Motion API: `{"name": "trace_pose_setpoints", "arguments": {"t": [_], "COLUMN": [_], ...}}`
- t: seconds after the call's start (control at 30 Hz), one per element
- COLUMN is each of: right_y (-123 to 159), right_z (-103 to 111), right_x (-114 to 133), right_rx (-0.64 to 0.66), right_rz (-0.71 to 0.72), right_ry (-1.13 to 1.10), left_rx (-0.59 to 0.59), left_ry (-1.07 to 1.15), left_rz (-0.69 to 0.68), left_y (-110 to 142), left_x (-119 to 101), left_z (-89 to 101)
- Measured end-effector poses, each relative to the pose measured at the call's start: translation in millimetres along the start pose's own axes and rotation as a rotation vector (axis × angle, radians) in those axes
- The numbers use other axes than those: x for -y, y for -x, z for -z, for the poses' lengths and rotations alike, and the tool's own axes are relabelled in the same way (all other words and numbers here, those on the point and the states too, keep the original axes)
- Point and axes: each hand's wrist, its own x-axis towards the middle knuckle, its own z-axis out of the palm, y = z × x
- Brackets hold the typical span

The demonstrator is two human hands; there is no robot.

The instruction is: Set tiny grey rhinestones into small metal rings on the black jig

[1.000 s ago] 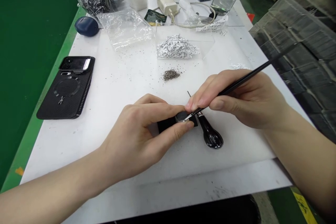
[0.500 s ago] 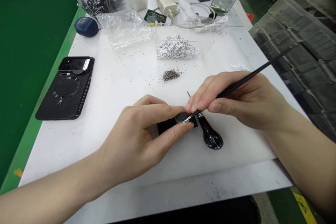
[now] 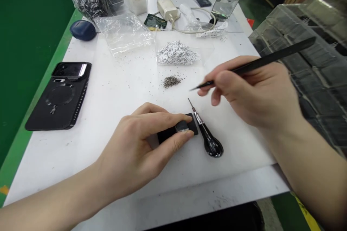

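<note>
Between the thumb and index finger of my left hand (image 3: 143,140) is a small dark part with a clear or silvery edge (image 3: 182,126). It rests on a black block (image 3: 193,124), which the hand partly covers. My right hand (image 3: 252,97) is closed around black tweezers (image 3: 260,63), their fine tips pointing left in the air near the pile of tiny metal pieces (image 3: 171,81). Whether the tips hold anything is too small to tell. A screwdriver with a glossy black bulb handle (image 3: 213,144) lies just right of the block, its thin shaft pointing away from me.
Beyond the metal pile, a clear tray (image 3: 176,64) holds small white pieces. A black-cased phone (image 3: 61,97) and a dark blue case (image 3: 82,30) lie at left. Plastic bags (image 3: 127,34), a charger (image 3: 166,8) and a liquid-filled clear container (image 3: 225,3) stand behind. Clear boxes (image 3: 303,54) are stacked at right.
My right hand has lifted the tweezers away from the small part and moved their tips up towards the metal pile. My left hand keeps its grip. The view has shifted slightly.
</note>
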Motion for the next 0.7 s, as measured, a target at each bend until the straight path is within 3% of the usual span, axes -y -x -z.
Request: {"name": "trace_pose_setpoints", "arguments": {"t": [0.1, 0.3, 0.7], "right_y": [-3, -7, -7], "right_z": [-8, -16, -16], "right_x": [-8, -19, -19], "right_rx": [-0.097, -0.093, -0.091], "right_rz": [-0.048, -0.09, -0.087], "right_ry": [0.164, 0.319, 0.412], "left_rx": [0.003, 0.037, 0.006], "left_ry": [-0.004, -0.027, 0.024], "left_rz": [-0.01, -0.007, -0.064], "left_y": [-1, -2, -3], "left_x": [-1, -2, -2], "left_z": [-0.2, 1.7, -0.8]}}
